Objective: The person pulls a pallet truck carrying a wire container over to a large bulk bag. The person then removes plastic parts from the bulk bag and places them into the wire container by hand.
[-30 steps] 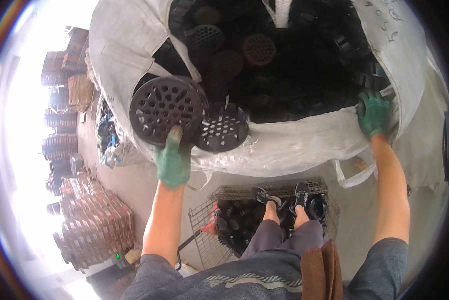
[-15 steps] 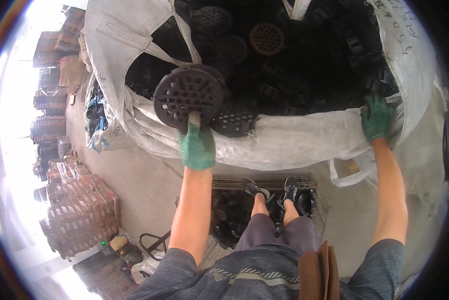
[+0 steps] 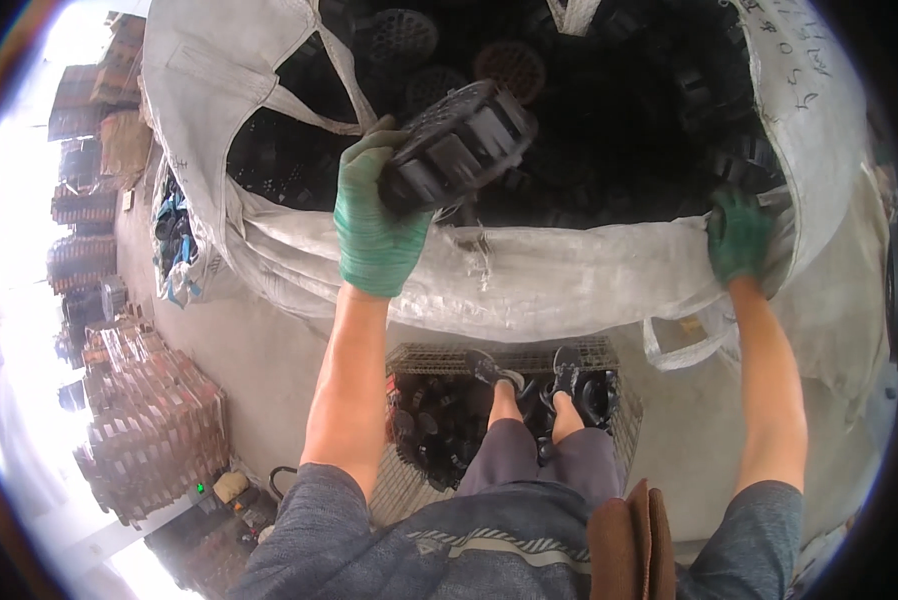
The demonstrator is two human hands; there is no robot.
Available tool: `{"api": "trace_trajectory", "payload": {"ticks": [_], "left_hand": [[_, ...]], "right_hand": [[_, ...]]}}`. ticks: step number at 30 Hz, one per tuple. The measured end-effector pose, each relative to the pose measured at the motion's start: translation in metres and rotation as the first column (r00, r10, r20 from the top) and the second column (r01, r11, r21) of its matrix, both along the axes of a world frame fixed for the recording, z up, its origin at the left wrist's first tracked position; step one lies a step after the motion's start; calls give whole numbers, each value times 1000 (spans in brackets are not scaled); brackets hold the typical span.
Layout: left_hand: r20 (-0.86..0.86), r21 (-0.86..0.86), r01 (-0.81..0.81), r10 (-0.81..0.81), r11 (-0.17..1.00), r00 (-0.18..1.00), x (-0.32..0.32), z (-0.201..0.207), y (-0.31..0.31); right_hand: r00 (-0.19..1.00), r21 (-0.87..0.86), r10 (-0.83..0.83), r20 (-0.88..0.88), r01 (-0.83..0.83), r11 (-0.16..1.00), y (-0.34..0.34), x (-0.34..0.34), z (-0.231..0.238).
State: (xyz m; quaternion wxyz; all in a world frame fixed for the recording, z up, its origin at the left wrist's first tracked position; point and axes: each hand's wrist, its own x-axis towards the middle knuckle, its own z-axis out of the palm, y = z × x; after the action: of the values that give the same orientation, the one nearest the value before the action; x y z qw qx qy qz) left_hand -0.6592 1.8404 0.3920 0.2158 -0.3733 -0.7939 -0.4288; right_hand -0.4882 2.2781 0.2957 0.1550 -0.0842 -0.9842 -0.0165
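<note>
A thick round black grate (image 3: 461, 145), with holes through its face and openings along its side, is held up tilted in my left hand (image 3: 379, 220), which wears a green glove. It is above the near rim of a large white bulk bag (image 3: 579, 275). My right hand (image 3: 740, 238), also gloved in green, is closed over the bag's rim on the right; its fingertips are partly lost in the dark. Inside the bag lie many dark parts, among them a reddish-brown round grate (image 3: 510, 68) and a dark round grate (image 3: 401, 37).
My feet are on a wire mesh cage (image 3: 624, 425) holding black parts. A white strap loop (image 3: 684, 352) hangs from the bag. At left stand a smaller sack (image 3: 177, 250) with blue bits and stacks of reddish-brown pieces (image 3: 154, 425) along the bright side.
My left hand has raised the grate and moved it over the rim, turning it from face-on to edge-on. My right hand stays on the rim. The view has shifted slightly.
</note>
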Motion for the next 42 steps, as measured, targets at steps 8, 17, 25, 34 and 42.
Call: {"api": "trace_trajectory", "payload": {"ticks": [8, 17, 25, 34, 42], "left_hand": [[894, 113, -388, 76, 915, 441, 146, 36, -119], [408, -885, 345, 877, 311, 254, 299, -97, -303], [713, -247, -144, 280, 958, 643, 77, 19, -109], [523, -817, 436, 165, 378, 836, -131, -87, 100], [383, -833, 77, 469, 549, 796, -97, -179, 170]], "right_hand": [[989, 232, -63, 133, 31, 972, 45, 18, -46], [995, 325, 62, 74, -83, 942, 84, 3, -75], [995, 296, 25, 101, -54, 954, 52, 10, -48], [997, 108, -51, 65, 43, 993, 4, -3, -8], [991, -7, -76, 113, 77, 997, -3, 4, -2]]}}
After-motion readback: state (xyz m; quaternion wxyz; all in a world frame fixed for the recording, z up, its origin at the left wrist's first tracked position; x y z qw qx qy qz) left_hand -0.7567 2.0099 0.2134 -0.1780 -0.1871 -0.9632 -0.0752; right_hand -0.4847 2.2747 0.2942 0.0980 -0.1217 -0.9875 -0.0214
